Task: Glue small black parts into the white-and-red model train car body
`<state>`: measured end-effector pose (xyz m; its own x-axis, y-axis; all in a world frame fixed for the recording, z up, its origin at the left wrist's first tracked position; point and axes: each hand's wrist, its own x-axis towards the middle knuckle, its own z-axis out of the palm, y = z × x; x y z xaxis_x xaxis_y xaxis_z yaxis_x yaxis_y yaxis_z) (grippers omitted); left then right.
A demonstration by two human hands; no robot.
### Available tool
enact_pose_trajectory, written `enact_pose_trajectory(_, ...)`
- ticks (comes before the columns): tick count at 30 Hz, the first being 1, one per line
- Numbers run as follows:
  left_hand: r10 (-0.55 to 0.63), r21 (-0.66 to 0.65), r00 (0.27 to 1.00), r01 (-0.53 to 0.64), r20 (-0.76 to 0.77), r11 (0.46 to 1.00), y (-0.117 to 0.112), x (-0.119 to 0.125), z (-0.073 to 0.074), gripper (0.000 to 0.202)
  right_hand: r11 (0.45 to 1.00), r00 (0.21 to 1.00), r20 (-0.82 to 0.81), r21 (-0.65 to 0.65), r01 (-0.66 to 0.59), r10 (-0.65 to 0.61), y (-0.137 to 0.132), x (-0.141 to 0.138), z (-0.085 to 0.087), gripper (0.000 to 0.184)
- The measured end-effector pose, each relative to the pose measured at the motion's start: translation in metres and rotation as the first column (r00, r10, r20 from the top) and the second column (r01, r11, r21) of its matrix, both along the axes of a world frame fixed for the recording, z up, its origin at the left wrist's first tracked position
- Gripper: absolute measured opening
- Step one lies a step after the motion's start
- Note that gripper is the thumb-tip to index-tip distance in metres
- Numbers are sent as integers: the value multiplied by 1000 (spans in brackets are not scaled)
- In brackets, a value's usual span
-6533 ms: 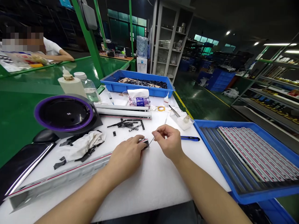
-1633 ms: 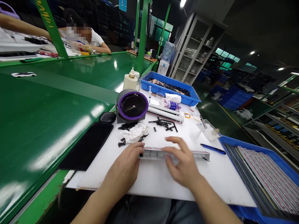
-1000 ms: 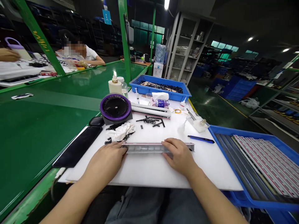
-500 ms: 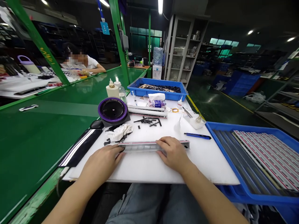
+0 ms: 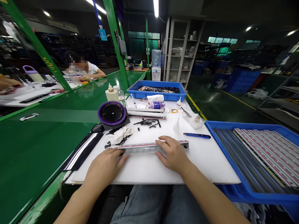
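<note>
A long white, channel-shaped shell (image 5: 141, 150) with a thin red stripe and a translucent inner side lies across the white work board (image 5: 149, 171). At its left end my left hand (image 5: 106, 165) holds it with the fingers, the thumb stretched out along the near side. My right hand (image 5: 171, 154) grips it right of the middle, fingers over the far edge and thumb on the near side. The left tip of the shell is hidden by my fingers. Beyond it lie small black pieces (image 5: 148, 123) and a crumpled white cloth (image 5: 120, 135).
A blue knife (image 5: 197, 135) lies to the right, beside a blue tray (image 5: 210, 124) of similar striped shells (image 5: 268, 152). Behind stand a round black-and-purple device (image 5: 112, 113), more shells (image 5: 147, 114), bottles (image 5: 112, 93) and a blue bin (image 5: 156, 95). A co-worker (image 5: 81, 67) sits at the left.
My left hand has shifted slightly, its thumb now reaching further along the shell. My right hand keeps its hold almost unchanged. Another person's hand has appeared at the far left.
</note>
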<state>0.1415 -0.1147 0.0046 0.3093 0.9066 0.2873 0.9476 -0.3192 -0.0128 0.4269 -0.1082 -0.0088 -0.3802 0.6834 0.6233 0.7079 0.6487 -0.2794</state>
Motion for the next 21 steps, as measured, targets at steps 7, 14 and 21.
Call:
enact_pose_trajectory(7, -47, 146, 997, 38, 64, 989, 3, -7, -20, 43, 904, 762, -486, -238, 356, -428, 49, 50, 15, 49)
enact_pose_trajectory(14, -123, 106, 992, 118, 41, 987, 17, 0, -8, 37, 777, 906, -109, -563, 283, -409, 101, 70, 22, 27)
enact_pose_trajectory(21, -148, -11, 988, 149, 51, 989, 43, 30, 16, 33, 645, 803, -591, -586, -491, 74, 89, 25, 74, 52)
